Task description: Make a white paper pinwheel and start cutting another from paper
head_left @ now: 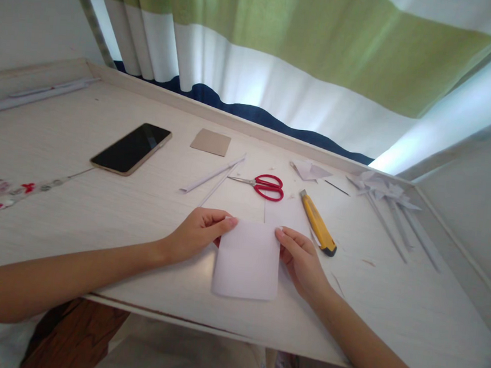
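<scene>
- Nearest you, at bottom centre, the front edge of the white table (140,212) slopes down from left to right; a strip of tabletop shows between it and your work.
- Just above, at lower centre, is the white paper (247,261), roughly square with rounded near corners. I cannot tell whether its near end touches the table.
- Your left hand (202,232) has thumb and fingers pinched on the paper's far left corner.
- Your right hand (301,257) pinches the far right corner the same way. Bare tabletop spreads outward from both forearms, giving elbow room left and right.
- Just beyond the right hand, right of centre, a yellow cutter (318,222) lies slanted, partly beside a flat white sheet (286,213).
- Past the paper, at centre, red-handled scissors (268,187) point left, their tips near a rolled paper tube (212,175).
- At right, folded paper shapes (385,190) lie with pale sticks towards you, near the table's right rim.
- At left, a dark-screened phone (131,148) trails a charm strap (34,189) to the frame's left edge.
- Farther, at upper centre, a brown card (211,142) lies before the raised back rim (250,128); behind hangs a green-and-white curtain (284,38).
</scene>
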Motion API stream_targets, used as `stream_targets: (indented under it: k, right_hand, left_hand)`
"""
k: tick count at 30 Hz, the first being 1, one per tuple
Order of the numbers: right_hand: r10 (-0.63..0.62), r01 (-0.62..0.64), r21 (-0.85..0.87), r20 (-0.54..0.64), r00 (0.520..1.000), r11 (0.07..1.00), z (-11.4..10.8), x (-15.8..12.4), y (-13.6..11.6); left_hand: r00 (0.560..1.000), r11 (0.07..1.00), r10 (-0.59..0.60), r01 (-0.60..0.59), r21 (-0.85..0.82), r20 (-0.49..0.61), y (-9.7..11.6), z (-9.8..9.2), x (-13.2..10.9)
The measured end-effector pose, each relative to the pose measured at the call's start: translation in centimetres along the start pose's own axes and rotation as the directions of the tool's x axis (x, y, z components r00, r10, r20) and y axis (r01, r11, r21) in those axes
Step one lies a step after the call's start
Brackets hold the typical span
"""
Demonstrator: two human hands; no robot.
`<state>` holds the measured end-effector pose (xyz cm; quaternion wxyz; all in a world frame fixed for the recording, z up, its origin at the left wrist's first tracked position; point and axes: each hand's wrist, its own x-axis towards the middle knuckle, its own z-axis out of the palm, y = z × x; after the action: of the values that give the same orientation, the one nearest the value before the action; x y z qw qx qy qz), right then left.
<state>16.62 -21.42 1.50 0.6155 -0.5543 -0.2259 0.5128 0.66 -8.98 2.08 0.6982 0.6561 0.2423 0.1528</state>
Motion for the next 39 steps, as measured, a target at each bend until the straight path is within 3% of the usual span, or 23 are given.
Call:
stream_targets:
  k: [6, 18, 39]
  right_hand:
    - [0.001, -0.001, 0.008, 0.007, 1.0, 1.0, 0.0, 0.01, -0.02]
    - [0.014, -0.013, 0.028, -0.014, 1.0, 1.0, 0.0, 0.1, 0.18]
    - [-0.064, 0.054, -0.105, -0.09, 0.994, 0.993, -0.2, 0.14, 0.16]
  left_hand:
    - [1.0, 1.0, 0.003, -0.003, 0.028, -0.005, 0.08, -0.02, -0.01]
    - [1.0, 0.998, -0.016, 0.016, -0.069, -0.002, 0.02, 0.2, 0.06]
    - [0.997, 0.994, -0.067, 0.07, -0.081, 0.039, -0.35, 0.1, 0.11]
